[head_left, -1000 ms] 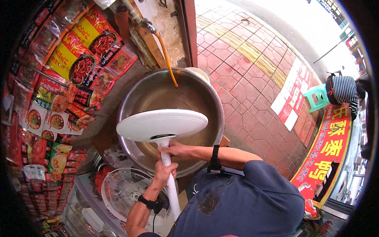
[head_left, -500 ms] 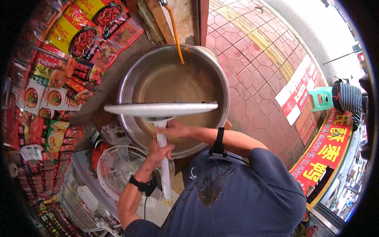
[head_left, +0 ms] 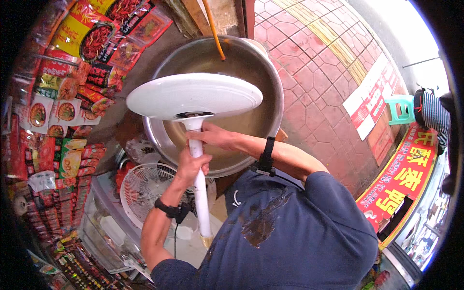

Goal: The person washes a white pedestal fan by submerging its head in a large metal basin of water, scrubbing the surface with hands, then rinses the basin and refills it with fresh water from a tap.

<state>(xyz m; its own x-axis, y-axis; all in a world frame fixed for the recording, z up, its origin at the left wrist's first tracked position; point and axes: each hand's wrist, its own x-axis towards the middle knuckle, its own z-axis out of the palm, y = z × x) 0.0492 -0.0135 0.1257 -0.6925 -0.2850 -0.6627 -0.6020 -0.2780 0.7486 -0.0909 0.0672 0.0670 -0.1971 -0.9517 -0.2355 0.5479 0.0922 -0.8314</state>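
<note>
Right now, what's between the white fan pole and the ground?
In the head view, a white fan head with a wire cage lies below the white pole, by the left hand.

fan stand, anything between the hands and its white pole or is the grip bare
Nothing visible. The left hand wraps the white pole directly, and the right hand touches it just under the round base.

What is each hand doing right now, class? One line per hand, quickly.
Left hand: closed around the white pole of the fan stand.
Right hand: gripping the same pole higher up, just under the round white base.
</note>
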